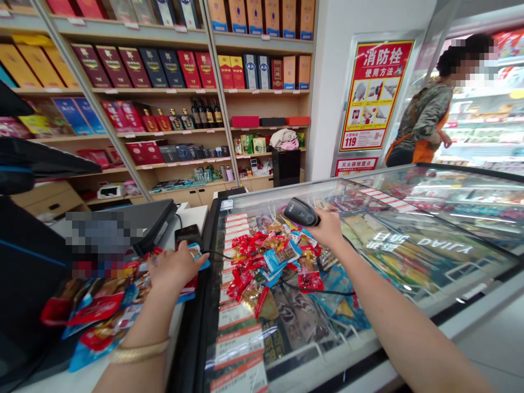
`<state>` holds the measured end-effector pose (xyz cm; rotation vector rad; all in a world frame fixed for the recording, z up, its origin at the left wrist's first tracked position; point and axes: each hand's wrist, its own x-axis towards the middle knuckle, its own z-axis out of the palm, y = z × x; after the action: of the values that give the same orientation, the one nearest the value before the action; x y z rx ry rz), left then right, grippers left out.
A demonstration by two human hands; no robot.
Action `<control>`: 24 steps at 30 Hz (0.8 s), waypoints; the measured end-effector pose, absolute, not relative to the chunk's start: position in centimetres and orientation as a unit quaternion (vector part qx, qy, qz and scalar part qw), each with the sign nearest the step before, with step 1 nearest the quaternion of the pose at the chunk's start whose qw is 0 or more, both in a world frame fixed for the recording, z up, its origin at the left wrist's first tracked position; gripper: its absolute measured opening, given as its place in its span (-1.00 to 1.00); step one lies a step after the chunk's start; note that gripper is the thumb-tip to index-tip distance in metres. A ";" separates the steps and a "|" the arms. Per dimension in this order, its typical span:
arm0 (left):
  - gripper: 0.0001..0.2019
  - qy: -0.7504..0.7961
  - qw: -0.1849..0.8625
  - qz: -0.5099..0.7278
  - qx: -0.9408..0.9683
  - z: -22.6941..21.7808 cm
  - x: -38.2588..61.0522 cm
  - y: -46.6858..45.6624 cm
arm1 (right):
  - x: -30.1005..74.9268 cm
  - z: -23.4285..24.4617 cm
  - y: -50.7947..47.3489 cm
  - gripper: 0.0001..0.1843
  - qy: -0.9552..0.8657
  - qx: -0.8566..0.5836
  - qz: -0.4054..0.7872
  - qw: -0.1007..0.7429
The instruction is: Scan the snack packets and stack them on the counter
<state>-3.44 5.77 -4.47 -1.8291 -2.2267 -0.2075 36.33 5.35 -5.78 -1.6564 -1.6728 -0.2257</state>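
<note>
My right hand (328,229) is wrapped around the handle of a black barcode scanner (302,212), held above the glass freezer top. Below the scanner lies a heap of small red and blue snack packets (282,256). My left hand (176,267) is at the counter's edge, over a second spread of snack packets (102,305). A small blue-and-white snack packet (197,252) shows between its thumb and forefinger; the other fingers are partly hidden. Close to those fingertips sits a dark handheld device (188,233). The scanner's black cable (319,291) runs across the glass.
The glass-topped freezer (409,284) fills the right side, with price labels (237,349) along its left edge. At left stand a dark monitor (28,273) and other counter equipment. Shelves of boxed bottles (164,68) line the back. A person in an orange apron (426,120) stands beyond the freezer.
</note>
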 end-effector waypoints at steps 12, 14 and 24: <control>-0.38 -0.762 0.061 -0.080 -0.640 -4.1 -2.3 5.5 | 35.5 -5.8 5.1 -0.71 -0.671 -0.636 -0.086 0.371; -0.34 -0.771 0.050 -0.080 -0.630 -4.0 -1.8 5.3 | 35.5 -5.8 5.1 -0.71 -0.671 -0.638 -0.086 0.368; -0.30 -0.742 0.036 -0.195 -0.641 -5.3 -2.9 6.0 | 35.0 -6.0 5.0 -0.76 -0.679 -0.633 -0.084 0.362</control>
<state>-2.92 5.99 -5.33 -1.9676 -2.2775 -0.5979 35.00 4.99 -5.95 -1.6303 -1.7498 -0.2163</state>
